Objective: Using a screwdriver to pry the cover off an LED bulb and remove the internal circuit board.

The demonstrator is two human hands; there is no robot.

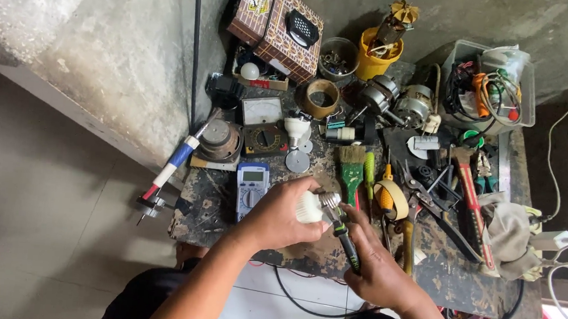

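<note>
Centrally, just below the middle of the frame, a white lamp bulb (310, 207) is gripped in the left hand (278, 218), whose fingers are wrapped around the white body so that the metal screw base (329, 199) is turned to the right and left exposed. That base is met by the tip of a tool with a black and green handle (347, 240), which is clasped in the right hand (378, 271); the tool is held slanted, apparently so that its tip can be brought against the base while the bulb is steadied (whether the tip grips the metal or only touches it cannot be told). Both hands are kept above the near edge of a worn, stained workbench (206, 207), close to the body, where support and a clear view are offered. Just left of the left hand a blue multimeter (251, 185) has been laid, and above it an older analogue meter (262, 121). To the right of the hands a green-handled brush (351, 166), a roll of tape (390, 196) and a red-handled hammer (473, 201) are spread within easy reach. Along the top of the frame a yellow cup (374, 60), a small motor (378, 96) and a clear plastic tub of cables (489, 84) are pushed back against the concrete wall, presumably to leave working room in front.
</note>
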